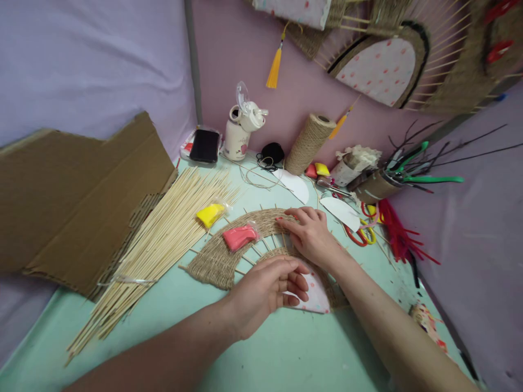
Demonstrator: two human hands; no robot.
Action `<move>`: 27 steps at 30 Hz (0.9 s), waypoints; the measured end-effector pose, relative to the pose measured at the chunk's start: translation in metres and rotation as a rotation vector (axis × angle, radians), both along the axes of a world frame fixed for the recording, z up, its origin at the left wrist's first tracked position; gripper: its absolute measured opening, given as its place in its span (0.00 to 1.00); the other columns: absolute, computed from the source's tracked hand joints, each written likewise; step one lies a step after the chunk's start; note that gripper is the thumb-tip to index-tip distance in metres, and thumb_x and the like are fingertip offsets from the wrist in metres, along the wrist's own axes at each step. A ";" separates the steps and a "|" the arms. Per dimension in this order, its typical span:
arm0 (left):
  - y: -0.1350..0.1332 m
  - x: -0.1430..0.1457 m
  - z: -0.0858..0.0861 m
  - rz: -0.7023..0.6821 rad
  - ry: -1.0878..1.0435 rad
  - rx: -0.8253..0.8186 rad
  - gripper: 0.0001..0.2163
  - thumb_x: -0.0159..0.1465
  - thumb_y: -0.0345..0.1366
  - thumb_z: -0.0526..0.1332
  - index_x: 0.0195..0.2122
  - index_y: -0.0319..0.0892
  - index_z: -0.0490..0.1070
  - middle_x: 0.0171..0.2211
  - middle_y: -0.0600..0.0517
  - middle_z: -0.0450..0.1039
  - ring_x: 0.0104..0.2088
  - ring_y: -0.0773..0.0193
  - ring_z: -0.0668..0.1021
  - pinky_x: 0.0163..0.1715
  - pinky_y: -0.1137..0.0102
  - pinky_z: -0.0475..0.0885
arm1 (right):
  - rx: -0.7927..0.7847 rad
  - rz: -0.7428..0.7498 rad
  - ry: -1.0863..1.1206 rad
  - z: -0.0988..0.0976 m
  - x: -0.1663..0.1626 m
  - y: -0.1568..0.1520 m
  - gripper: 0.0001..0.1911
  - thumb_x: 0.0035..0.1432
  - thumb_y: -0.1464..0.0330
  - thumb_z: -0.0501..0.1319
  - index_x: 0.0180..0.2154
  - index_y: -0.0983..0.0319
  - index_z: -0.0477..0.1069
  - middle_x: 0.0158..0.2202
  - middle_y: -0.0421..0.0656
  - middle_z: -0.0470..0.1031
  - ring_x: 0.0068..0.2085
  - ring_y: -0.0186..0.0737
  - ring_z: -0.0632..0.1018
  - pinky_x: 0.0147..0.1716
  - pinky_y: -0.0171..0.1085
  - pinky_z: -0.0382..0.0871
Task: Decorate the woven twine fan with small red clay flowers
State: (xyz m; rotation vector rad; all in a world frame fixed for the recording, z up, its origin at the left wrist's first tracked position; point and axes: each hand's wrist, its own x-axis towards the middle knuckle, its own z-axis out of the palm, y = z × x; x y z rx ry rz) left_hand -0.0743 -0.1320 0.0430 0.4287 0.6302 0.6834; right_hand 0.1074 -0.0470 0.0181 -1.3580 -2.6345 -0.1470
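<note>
A half-round fan [212, 261] of woven twine on thin sticks lies flat on the table, with a dotted white cloth panel [314, 296] at its inner curve. My right hand [314, 235] rests on the fan's outer twine band, fingers stretched out and apart. Small red spots [279, 219] show at its fingertips; what they are is too small to tell. Over the inner part, my left hand [273, 286] hovers palm inward, fingers loosely bent and apart, nothing visible in it. A packet of pinkish-red clay [241, 237] lies on the fan, and a yellow clay packet [211, 215] is at its upper left.
Left are a bundle of thin sticks [163, 234] and cardboard [90, 201]. Behind stand a white bottle [237, 136], a twine spool [308, 142] and a phone [205, 145]. Scissors [368, 234], white cutouts [340, 213] and a tool holder [378, 186] are right. Woven pieces [379, 68] hang above.
</note>
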 end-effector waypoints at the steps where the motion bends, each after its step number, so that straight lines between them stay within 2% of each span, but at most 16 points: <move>1: 0.000 0.000 0.000 0.002 0.000 0.000 0.11 0.60 0.41 0.61 0.36 0.38 0.72 0.30 0.50 0.71 0.32 0.66 0.75 0.34 0.71 0.65 | 0.001 0.005 -0.016 0.000 0.000 -0.001 0.19 0.63 0.74 0.55 0.52 0.54 0.74 0.56 0.47 0.72 0.53 0.49 0.66 0.49 0.47 0.53; 9: 0.000 0.000 0.000 0.006 0.007 -0.012 0.12 0.59 0.42 0.63 0.36 0.38 0.72 0.30 0.50 0.71 0.32 0.66 0.74 0.34 0.71 0.65 | -0.015 0.017 -0.025 -0.003 -0.001 0.000 0.18 0.62 0.73 0.56 0.51 0.54 0.75 0.56 0.46 0.71 0.53 0.50 0.65 0.49 0.47 0.53; 13: -0.001 0.000 0.001 0.010 0.002 -0.010 0.12 0.59 0.42 0.63 0.36 0.38 0.72 0.30 0.50 0.71 0.32 0.66 0.74 0.34 0.71 0.65 | 0.003 -0.016 0.004 -0.002 0.001 0.000 0.19 0.63 0.74 0.54 0.52 0.54 0.74 0.55 0.46 0.72 0.53 0.49 0.65 0.49 0.47 0.54; 20: 0.000 -0.001 -0.003 0.008 -0.004 0.007 0.11 0.62 0.41 0.61 0.38 0.38 0.72 0.31 0.50 0.71 0.32 0.67 0.75 0.34 0.71 0.65 | -0.032 -0.001 -0.029 -0.001 -0.001 0.001 0.18 0.64 0.72 0.55 0.52 0.53 0.74 0.56 0.45 0.71 0.53 0.49 0.65 0.49 0.47 0.54; 24: 0.005 -0.005 0.000 0.068 0.048 0.080 0.11 0.62 0.42 0.61 0.37 0.38 0.73 0.32 0.50 0.72 0.33 0.67 0.74 0.36 0.71 0.66 | 0.005 -0.049 0.014 0.004 0.000 -0.001 0.19 0.63 0.73 0.54 0.51 0.53 0.74 0.56 0.46 0.71 0.54 0.49 0.65 0.48 0.48 0.54; 27: 0.011 -0.014 0.008 0.156 0.180 0.182 0.11 0.61 0.43 0.61 0.38 0.40 0.72 0.33 0.50 0.72 0.36 0.64 0.75 0.38 0.70 0.67 | 0.043 -0.100 0.074 0.013 0.003 -0.005 0.20 0.62 0.74 0.54 0.52 0.54 0.73 0.55 0.46 0.72 0.54 0.50 0.66 0.48 0.48 0.55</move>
